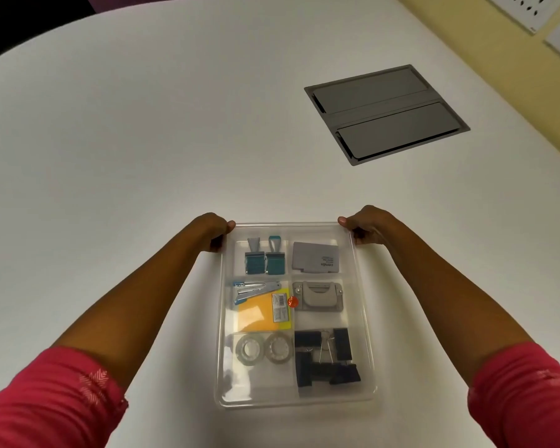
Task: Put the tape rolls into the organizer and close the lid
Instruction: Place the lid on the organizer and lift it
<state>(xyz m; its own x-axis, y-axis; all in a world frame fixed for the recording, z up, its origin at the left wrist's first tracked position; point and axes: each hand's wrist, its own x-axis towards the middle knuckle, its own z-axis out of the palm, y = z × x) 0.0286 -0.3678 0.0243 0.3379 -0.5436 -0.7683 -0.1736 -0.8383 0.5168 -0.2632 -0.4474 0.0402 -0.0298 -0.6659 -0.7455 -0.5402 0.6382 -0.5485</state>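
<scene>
Two tape rolls lie side by side in the organizer, in the compartment at its near left corner, seen through the clear lid that lies flat over the whole tray. Counting the rest under the lid: two teal-based stamps far left, one grey stamp pad far right, one small stapler resting on one yellow pad of sticky notes in the middle left, one grey hole punch middle right, and a heap of black binder clips near right, too jumbled to count.

The left hand curls around the organizer's far left corner, thumb on the lid's edge; the right hand grips the far right corner likewise. Both forearms run along the organizer's long sides, sleeves pink.

The organizer sits on a white table, with bare surface all round it. Beyond it to the right, one grey cable hatch with two flaps is set flush in the top.
</scene>
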